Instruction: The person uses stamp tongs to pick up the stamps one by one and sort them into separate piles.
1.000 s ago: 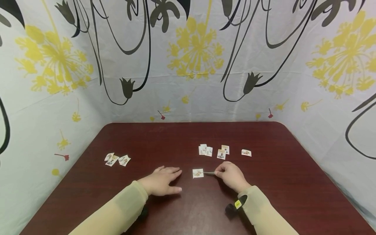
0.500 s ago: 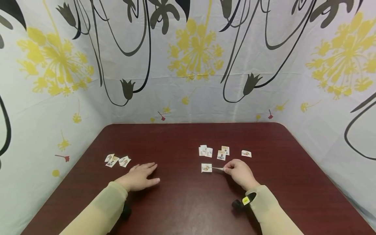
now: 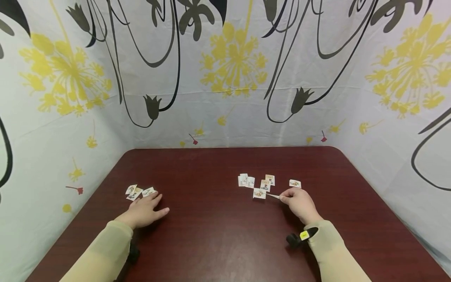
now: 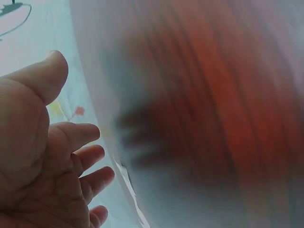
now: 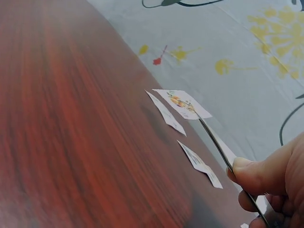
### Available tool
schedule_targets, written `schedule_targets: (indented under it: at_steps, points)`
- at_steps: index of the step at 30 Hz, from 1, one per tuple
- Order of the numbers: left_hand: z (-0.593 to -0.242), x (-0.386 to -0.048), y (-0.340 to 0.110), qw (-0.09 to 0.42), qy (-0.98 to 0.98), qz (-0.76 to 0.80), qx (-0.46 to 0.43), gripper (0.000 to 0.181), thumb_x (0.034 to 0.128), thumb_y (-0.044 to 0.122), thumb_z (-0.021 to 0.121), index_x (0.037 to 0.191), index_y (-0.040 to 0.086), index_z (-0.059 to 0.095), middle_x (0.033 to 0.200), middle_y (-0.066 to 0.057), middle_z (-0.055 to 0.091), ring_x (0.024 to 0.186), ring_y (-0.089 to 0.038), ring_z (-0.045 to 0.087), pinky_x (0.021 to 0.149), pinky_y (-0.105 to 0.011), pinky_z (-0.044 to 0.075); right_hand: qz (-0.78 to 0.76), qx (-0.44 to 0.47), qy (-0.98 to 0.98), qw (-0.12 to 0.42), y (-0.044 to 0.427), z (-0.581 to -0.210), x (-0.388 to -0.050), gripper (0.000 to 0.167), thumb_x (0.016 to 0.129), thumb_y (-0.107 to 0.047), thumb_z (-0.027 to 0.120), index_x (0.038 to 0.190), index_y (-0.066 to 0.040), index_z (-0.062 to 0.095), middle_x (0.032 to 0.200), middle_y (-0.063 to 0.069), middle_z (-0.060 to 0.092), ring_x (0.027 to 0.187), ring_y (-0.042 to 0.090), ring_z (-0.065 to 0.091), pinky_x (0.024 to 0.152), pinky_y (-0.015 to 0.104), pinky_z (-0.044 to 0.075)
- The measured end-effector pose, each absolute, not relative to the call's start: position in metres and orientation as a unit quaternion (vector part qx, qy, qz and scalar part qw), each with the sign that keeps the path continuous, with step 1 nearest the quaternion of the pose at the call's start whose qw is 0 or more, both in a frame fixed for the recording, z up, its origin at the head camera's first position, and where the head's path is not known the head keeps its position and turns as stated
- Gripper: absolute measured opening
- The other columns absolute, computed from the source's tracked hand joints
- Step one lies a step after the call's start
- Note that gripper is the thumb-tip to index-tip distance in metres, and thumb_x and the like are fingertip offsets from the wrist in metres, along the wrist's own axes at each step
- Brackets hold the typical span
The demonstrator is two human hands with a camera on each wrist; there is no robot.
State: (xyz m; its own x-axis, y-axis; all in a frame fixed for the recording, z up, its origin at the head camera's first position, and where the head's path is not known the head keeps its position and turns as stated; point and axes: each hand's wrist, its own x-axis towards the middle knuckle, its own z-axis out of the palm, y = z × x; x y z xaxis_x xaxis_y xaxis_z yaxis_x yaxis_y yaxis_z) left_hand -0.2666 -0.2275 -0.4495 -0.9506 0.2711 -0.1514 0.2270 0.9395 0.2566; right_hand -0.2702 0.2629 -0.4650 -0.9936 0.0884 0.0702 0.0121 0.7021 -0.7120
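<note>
My right hand [image 3: 299, 204] pinches a pair of slim metal tweezers [image 5: 220, 149] between thumb and fingers. A white postage stamp [image 5: 183, 102] with serrated edges and an orange-yellow plant print is at the tweezers' tip. In the head view this stamp [image 3: 259, 193] appears just in front of a pair of stamps [image 3: 265, 185]. My left hand [image 3: 142, 211], fingers spread, is at the left, nearest to a group of stamps [image 3: 134, 193] and partly covering one of them. In the left wrist view the left palm [image 4: 42, 175] shows, holding nothing.
On the dark red table [image 3: 211, 235], a small cluster of stamps [image 3: 245, 180] lies left of the pair. A single stamp [image 3: 295, 183] lies just beyond the right hand. Patterned cloth [image 3: 225, 117] hangs along the table's back and sides.
My right hand has moved right and farther away, carrying the stamp in the tweezers toward the pair of stamps. My left hand has moved left to the left group of stamps.
</note>
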Motion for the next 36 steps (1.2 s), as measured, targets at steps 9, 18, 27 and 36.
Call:
schedule_targets:
  at_steps: [9,18,27,36]
  points:
    - [-0.448,-0.269,-0.242,0.088,0.985,0.115,0.097,0.084,0.0929,0.059,0.049,0.143,-0.007,0.038,0.149,-0.029,0.030,0.135,-0.049,0.027,0.105,-0.069,0.018,0.389,-0.046,-0.918,0.057,0.280,-0.464,-0.271,0.012,0.088,-0.013,0.065,0.086,-0.004,0.073,0.095,0.010,0.067,0.081,0.023,0.054,0.068,0.033,0.040]
    - [-0.446,-0.271,-0.246,0.104,0.983,0.120,0.087,0.085,0.0932,0.058,0.049,0.143,-0.010,0.036,0.149,-0.031,0.028,0.137,-0.049,0.022,0.107,-0.067,0.013,0.411,-0.088,-0.905,0.062,0.304,-0.464,-0.270,0.018,0.089,-0.016,0.065,0.092,0.000,0.072,0.104,0.016,0.065,0.088,0.026,0.052,0.071,0.033,0.038]
    - [-0.448,-0.269,-0.242,0.099,0.984,0.110,0.101,0.083,0.0929,0.056,0.052,0.141,-0.011,0.039,0.148,-0.030,0.031,0.136,-0.049,0.026,0.105,-0.068,0.017,0.403,-0.151,-0.899,0.079,0.322,-0.467,-0.267,0.024,0.091,-0.021,0.061,0.098,0.000,0.071,0.104,0.018,0.065,0.087,0.029,0.053,0.068,0.034,0.038]
    - [-0.448,-0.263,-0.230,0.091,0.981,0.111,0.130,0.079,0.0929,0.054,0.053,0.139,-0.009,0.043,0.146,-0.030,0.033,0.135,-0.048,0.028,0.107,-0.065,0.018,0.368,-0.187,-0.908,0.072,0.330,-0.466,-0.265,0.025,0.091,-0.022,0.059,0.099,-0.002,0.071,0.106,0.019,0.064,0.091,0.033,0.055,0.069,0.038,0.040]
